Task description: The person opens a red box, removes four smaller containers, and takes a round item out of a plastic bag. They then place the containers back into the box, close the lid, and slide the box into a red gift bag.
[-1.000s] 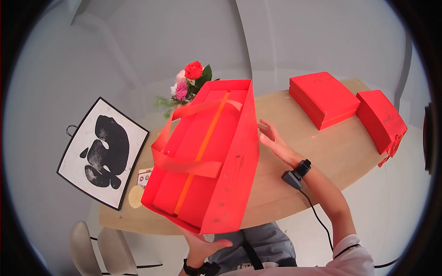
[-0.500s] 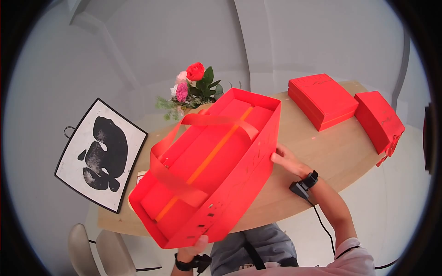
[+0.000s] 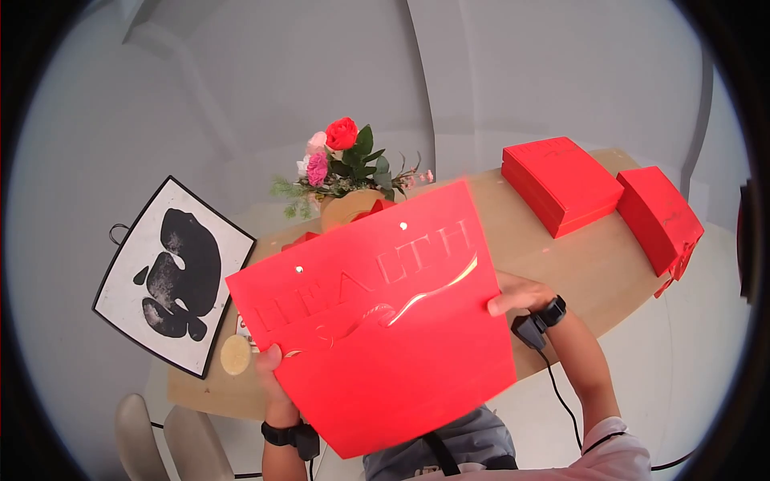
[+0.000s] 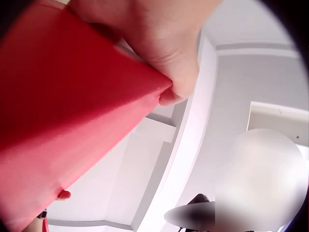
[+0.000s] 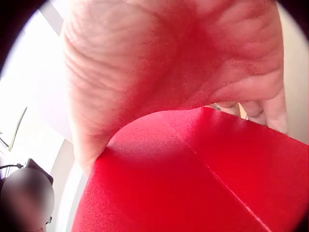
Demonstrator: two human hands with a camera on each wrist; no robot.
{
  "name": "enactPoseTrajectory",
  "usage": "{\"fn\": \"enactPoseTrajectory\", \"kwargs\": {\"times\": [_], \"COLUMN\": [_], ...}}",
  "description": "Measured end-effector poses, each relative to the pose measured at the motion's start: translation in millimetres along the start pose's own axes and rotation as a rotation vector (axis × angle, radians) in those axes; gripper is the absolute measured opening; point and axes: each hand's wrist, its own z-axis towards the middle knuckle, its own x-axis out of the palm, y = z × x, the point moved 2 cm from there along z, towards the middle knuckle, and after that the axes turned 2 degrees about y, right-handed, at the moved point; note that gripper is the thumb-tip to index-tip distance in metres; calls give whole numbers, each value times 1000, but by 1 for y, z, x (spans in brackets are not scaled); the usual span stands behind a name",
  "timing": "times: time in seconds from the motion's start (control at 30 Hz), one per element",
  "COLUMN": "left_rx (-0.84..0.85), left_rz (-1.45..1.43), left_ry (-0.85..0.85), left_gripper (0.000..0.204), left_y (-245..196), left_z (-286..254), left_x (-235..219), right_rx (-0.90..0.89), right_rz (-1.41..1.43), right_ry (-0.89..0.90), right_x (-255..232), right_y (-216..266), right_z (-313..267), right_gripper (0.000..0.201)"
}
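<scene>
A big red paper gift bag (image 3: pixel 393 353) fills the middle of the head view, its broad face lettered HEALTH above a gold swirl and turned up at the camera. My left hand (image 3: pixel 275 381) grips its left side, thumb over the front face. On the right side my right hand (image 3: pixel 521 294) holds it the same way. In the left wrist view the left thumb hooks over the bag's edge (image 4: pixel 96 121). The right wrist view shows the palm (image 5: pixel 178 53) against the bag's creased side (image 5: pixel 193 179), fingers behind it. Red ribbon handles (image 3: pixel 373 212) peek out beyond the top edge.
On the wooden table (image 3: pixel 577 280), a red box (image 3: pixel 561 180) and a smaller red bag (image 3: pixel 662 212) stand at the right. Flowers (image 3: pixel 341 160) stand behind the bag. A framed black-and-white picture (image 3: pixel 180 272) and a pale round disc (image 3: pixel 236 354) are at the left.
The bag has turned from showing its open top and an orange-striped box inside to showing its front face. My left hand moved from underneath to its left side; the right hand now grips its side.
</scene>
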Motion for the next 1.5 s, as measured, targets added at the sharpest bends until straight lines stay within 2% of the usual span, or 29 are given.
{"fn": "enactPoseTrajectory", "kwargs": {"times": [0.03,0.1,0.13,0.2,0.27,0.4,0.47,0.5,0.57,0.6,0.67,0.9,0.97,1.07,1.1,1.17,1.23,1.3,1.37,1.5], "left_rx": [-6,-144,-150,-298,-347,-487,-505,-520,-541,-562,-574,-602,-619,-601,-564,-545,-529,-475,-491,-500], "left_rz": [-3,120,118,153,162,179,155,134,167,202,241,268,229,163,137,133,134,181,176,187], "left_ry": [0,-200,-203,-90,-67,1,10,21,31,33,19,-34,-29,20,59,25,-16,51,51,19], "left_gripper": [75,68,68,64,64,62,61,61,61,61,62,64,66,69,70,71,72,76,78,81], "left_y": [2,9,12,23,37,60,61,62,65,67,77,92,105,115,115,116,117,122,121,117], "left_z": [0,-3,-2,5,11,33,42,47,53,55,61,77,81,82,82,81,79,81,77,75], "left_x": [-1,-7,-10,-22,-39,-78,-72,-68,-63,-61,-66,-54,-74,-81,-78,-68,-72,-80,-79,-72], "right_rx": [34,68,104,139,212,237,95,95,-62,-61,28,-72,-72,-81,-78,-111,-81,-53,-27,-20], "right_rz": [-6,-6,16,38,105,126,297,295,470,472,326,499,546,533,533,506,538,566,503,561], "right_ry": [10,9,-6,-23,-37,-23,48,44,143,141,-36,-160,-235,-326,-328,-356,-347,-342,-337,-343], "right_x": [4,3,0,-6,-12,-28,-45,-51,-61,-63,-68,-66,-63,-60,-62,-68,-62,-60,-60,-61], "right_y": [1,-5,-9,-16,-24,-38,-67,-74,-80,-81,-87,-106,-100,-98,-103,-118,-108,-100,-97,-99], "right_z": [-3,-8,-10,-13,-13,-14,-6,0,8,11,17,34,37,42,42,42,41,41,43,44], "right_gripper": [128,132,133,134,133,127,119,119,112,112,107,87,76,70,70,69,70,71,71,71]}}
